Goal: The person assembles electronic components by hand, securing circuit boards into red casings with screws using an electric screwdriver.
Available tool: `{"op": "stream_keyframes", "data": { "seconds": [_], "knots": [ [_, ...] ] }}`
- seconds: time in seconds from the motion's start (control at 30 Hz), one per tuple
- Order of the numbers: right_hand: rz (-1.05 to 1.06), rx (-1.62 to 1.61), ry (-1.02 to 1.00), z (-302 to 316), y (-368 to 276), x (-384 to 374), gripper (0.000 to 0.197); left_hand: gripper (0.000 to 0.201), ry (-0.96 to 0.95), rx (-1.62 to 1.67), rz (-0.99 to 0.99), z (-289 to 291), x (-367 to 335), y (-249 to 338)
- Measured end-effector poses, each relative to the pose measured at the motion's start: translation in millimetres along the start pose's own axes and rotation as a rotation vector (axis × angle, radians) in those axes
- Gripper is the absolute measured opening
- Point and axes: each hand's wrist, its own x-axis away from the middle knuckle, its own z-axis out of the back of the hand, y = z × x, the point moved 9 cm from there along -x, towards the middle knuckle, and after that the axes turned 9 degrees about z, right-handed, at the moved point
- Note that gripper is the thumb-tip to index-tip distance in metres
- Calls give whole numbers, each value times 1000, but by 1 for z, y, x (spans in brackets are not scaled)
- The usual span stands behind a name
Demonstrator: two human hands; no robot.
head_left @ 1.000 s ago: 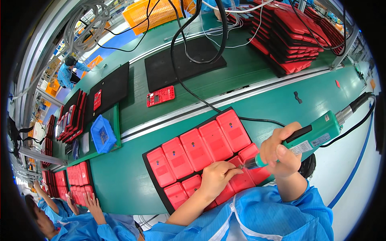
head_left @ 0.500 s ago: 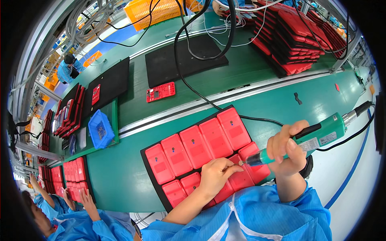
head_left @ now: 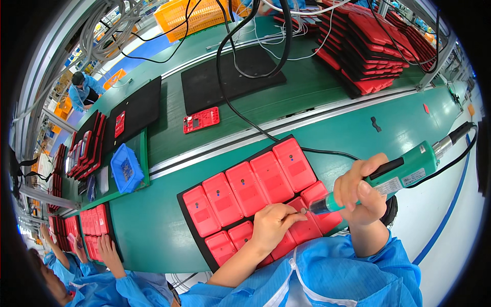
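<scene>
My right hand (head_left: 360,192) is wrapped round a green electric screwdriver (head_left: 417,162), its tip pointing left and down. At that tip the thumb and fingers of my left hand (head_left: 273,225) are pinched together; whatever small piece they may hold is too tiny to name. Both hands are over the near rows of red plastic housings (head_left: 246,190), which lie in a black tray (head_left: 185,205) in front of me. Dark spots and small blue marks show on several housings. My left hand and wrist cover part of the near row.
Left of the tray stands a blue bin (head_left: 134,183) of small screws. Beyond the rail lie a red housing with parts inside (head_left: 201,120) and a black mat (head_left: 230,82). Trays of red housings (head_left: 365,51) are stacked far right. Cables hang overhead. A co-worker's hand (head_left: 110,253) is at left.
The view has shifted slightly, moving the scene a little left. My hands and the screwdriver keep nearly the same pose over the housings. The co-workers' hands at left have moved slightly.
</scene>
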Motion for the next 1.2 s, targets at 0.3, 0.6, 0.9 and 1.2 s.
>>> {"op": "stream_keyframes", "data": {
  "seconds": [0.3, 0.6, 0.9, 1.2],
  "knots": [
    [-43, -37, -108, -9, 6, -5, 23, 6, -89, 78, 86, -6, -2, -5],
    [-33, -76, -161, -23, -18, -5, 26, 4, -66, 187, 28, 2, -8, 5],
    [287, -443, -699, -128, -91, 10, 13, 13, -272, 1027, 96, 10, -3, -23],
    [277, -427, -753, -129, -77, 20, 11, 16, -226, 1103, 163, 5, -8, -30]
  ]
}}
